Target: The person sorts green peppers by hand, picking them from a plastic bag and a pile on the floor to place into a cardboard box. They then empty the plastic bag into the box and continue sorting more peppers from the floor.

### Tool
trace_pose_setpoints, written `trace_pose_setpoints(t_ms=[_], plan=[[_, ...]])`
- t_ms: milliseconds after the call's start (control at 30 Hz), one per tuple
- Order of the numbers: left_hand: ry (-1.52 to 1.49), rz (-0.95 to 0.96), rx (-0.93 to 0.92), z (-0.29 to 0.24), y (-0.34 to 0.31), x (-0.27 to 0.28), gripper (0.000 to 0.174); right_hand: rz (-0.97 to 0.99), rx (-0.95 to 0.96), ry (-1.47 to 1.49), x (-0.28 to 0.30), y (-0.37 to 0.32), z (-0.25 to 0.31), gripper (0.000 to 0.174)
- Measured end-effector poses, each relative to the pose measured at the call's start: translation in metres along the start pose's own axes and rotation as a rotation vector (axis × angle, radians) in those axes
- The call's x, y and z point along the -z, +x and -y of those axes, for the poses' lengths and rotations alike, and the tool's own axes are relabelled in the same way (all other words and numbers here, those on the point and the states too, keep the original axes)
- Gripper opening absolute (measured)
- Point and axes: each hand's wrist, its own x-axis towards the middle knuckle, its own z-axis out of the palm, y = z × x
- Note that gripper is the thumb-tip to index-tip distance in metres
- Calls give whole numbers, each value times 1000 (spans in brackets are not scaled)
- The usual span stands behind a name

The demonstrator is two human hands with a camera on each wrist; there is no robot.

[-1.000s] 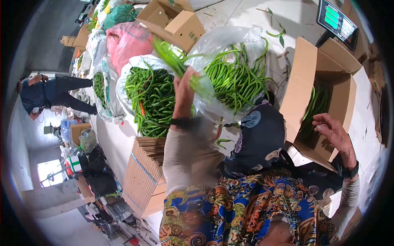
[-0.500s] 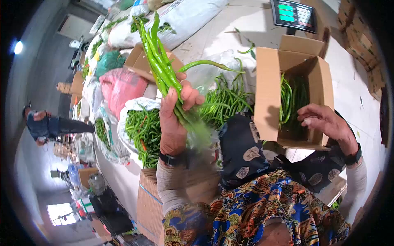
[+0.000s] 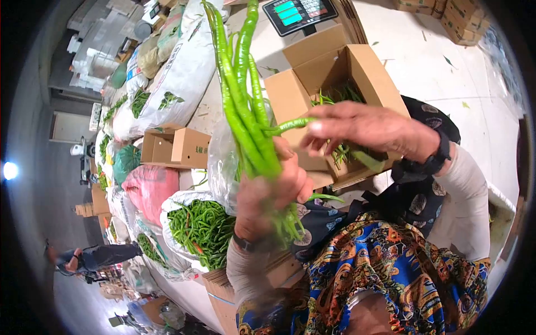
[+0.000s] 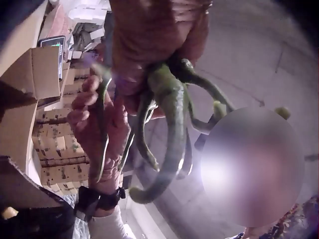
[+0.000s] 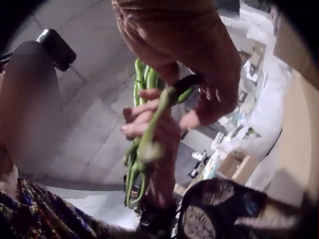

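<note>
In the head view my left hand point(image 3: 273, 187) grips a bunch of long green chili peppers point(image 3: 245, 114), which fan upward from the fist. Their other ends hang below it, curling downward in the left wrist view. My right hand point(image 3: 371, 128) has come up beside the bunch. It pinches one chili pepper point(image 3: 291, 124) that juts out sideways. The right wrist view shows this pepper point(image 5: 155, 124) between thumb and fingers, in front of the left hand point(image 5: 164, 149). Behind the right hand stands an open cardboard box point(image 3: 371, 72) with green chili peppers point(image 3: 335, 97) inside, partly hidden.
A scale display point(image 3: 301, 15) stands beyond the box. To the left are a white sack of chili peppers point(image 3: 195, 226), a pink sack point(image 3: 148, 187) and a small carton point(image 3: 190, 146). Folded cardboard point(image 3: 220, 304) lies close in front. A person point(image 3: 106, 259) stands farther off.
The left hand has lifted the chili peppers from the sacks and brought them toward the box. My right hand has left the box opening and taken hold of one pepper. The view has turned right.
</note>
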Motion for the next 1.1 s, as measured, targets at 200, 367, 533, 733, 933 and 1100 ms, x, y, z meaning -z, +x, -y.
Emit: trace_pose_setpoints(t_ms=[200,367,533,733,933,1100], plan=[[-68,3,92,26,4,0,44,-108,-54,317,-5,-2,-36,25],[-103,138,19,44,4,6,50,-340,-17,297,-7,-15,-41,18],[-29,30,-20,48,2,-12,55,-421,93,193,-18,-34,-35,17],[-279,138,95,67,-3,15,46,-534,151,454,-23,-38,-44,15],[-298,16,10,74,-5,11,50,-548,190,555,-23,-45,-45,13],[-106,-86,-64,76,-7,-18,66,-659,305,-131,-32,-53,-47,24]])
